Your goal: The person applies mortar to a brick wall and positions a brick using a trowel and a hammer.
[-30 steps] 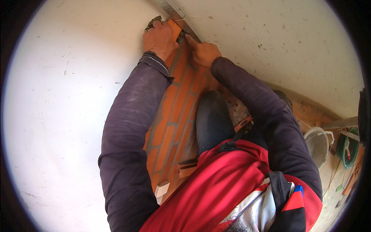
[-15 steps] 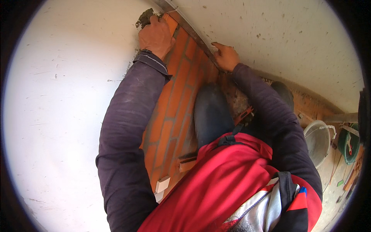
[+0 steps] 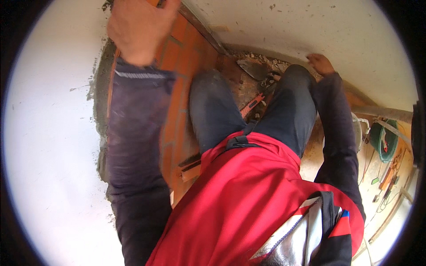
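My left hand (image 3: 140,29), smeared by motion, is at the top beside an orange piece and the brick strips (image 3: 173,53); its fingertips are out of clear sight, so I cannot tell what it holds. A band of grey mortar (image 3: 104,80) runs up the white wall under that arm. My right hand (image 3: 321,64) is close to the right wall, fingers loosely bent and apart, with nothing visible in them. A long straight strip (image 3: 204,31) lies along the wall's foot. Beyond my knees are a trowel (image 3: 252,69) among rubble and an orange tool (image 3: 251,106).
At the right a pale bucket (image 3: 357,133) stands beside a green one (image 3: 381,148), with a pipe or bar (image 3: 386,113) above them. Loose tools and cords (image 3: 388,181) lie on the floor below. The right wall (image 3: 346,26) closes in the top of the view.
The view has shifted, showing both knees and the trowel. My left hand has moved up and left in the picture, now blurred; my right hand has left the strip and moved rightward.
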`<state>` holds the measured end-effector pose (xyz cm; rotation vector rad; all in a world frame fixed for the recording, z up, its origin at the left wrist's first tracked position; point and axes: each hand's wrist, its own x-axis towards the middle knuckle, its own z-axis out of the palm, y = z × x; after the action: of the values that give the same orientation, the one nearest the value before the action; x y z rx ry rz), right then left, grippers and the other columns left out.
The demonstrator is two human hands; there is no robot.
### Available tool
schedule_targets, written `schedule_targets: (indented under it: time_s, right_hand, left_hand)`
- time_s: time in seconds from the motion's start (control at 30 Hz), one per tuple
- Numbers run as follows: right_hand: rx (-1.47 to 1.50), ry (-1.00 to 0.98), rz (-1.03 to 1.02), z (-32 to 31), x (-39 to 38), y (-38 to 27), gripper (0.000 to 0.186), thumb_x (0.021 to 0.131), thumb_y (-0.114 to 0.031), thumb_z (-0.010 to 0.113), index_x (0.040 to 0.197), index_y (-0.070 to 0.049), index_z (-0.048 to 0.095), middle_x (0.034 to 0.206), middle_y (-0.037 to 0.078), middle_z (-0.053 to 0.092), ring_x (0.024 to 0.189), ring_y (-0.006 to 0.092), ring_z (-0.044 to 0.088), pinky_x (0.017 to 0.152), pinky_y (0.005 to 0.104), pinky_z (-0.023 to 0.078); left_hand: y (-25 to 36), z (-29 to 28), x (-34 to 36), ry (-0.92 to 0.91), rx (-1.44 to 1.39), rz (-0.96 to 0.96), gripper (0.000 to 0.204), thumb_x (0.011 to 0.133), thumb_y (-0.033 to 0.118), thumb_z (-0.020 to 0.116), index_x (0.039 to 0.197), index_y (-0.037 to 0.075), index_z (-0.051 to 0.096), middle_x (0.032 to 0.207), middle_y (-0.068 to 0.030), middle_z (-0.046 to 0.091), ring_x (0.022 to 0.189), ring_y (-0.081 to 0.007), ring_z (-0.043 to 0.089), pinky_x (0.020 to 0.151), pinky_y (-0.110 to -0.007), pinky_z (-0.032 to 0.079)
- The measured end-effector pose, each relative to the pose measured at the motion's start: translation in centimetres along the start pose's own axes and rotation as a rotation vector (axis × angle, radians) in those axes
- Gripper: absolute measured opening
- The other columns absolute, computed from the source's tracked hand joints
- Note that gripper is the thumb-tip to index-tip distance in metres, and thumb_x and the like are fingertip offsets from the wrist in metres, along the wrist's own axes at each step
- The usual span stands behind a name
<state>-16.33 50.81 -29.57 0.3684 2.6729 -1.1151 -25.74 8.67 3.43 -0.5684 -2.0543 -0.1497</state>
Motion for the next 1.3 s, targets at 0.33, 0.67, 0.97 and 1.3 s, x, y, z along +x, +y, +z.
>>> schedule_targets:
  time_s: [0.33, 0.67, 0.97, 1.3]
  right_hand:
    - [1.047, 0.143, 0.658, 12.0, -20.1, 4.1, 0.051, 0.098, -0.048, 0.05, 0.121, -0.003, 0.062, 0.116, 0.011, 0.067, 0.096, 0.0201, 0.063, 0.083, 0.0318, 0.049]
    - [0.108, 0.646, 0.037, 1.6, -11.2, -6.6, 0.02, 0.089, -0.019, 0.068, 0.098, -0.002, 0.064, 0.092, 0.01, 0.072, 0.077, 0.0181, 0.067, 0.07, 0.0319, 0.053]
    - [-0.712, -0.549, 0.206, 13.4, 2.4, -0.1, 0.091, 0.078, -0.052, 0.077, 0.144, -0.003, 0.038, 0.142, 0.022, 0.049, 0.128, 0.0377, 0.051, 0.104, 0.0493, 0.043]
    - [-0.783, -0.513, 0.035, 9.9, 4.6, -2.9, 0.066, 0.08, -0.043, 0.078, 0.125, 0.001, 0.058, 0.118, 0.02, 0.066, 0.11, 0.0327, 0.063, 0.09, 0.0405, 0.053]
  left_hand:
    - [1.3, 0.1, -24.4, -0.72, -0.275, -0.314, 0.049, 0.08, 0.033, 0.074, 0.118, 0.003, 0.063, 0.126, -0.0217, 0.057, 0.119, -0.0384, 0.052, 0.102, -0.051, 0.038]
    - [19.1, 18.2, -39.7, -1.63, -0.346, -0.388, 0.052, 0.086, 0.03, 0.066, 0.125, -0.004, 0.056, 0.127, -0.0256, 0.055, 0.116, -0.0388, 0.057, 0.1, -0.048, 0.045]
    - [22.6, 21.3, -46.0, -1.812, -0.301, -0.432, 0.039, 0.099, 0.027, 0.048, 0.129, 0.004, 0.054, 0.139, -0.0174, 0.049, 0.122, -0.0348, 0.053, 0.104, -0.047, 0.042]
    - [22.5, 16.8, -40.0, -1.716, -0.608, -0.383, 0.066, 0.087, 0.029, 0.064, 0.138, -0.004, 0.04, 0.099, -0.0187, 0.07, 0.09, -0.0361, 0.069, 0.074, -0.044, 0.058]
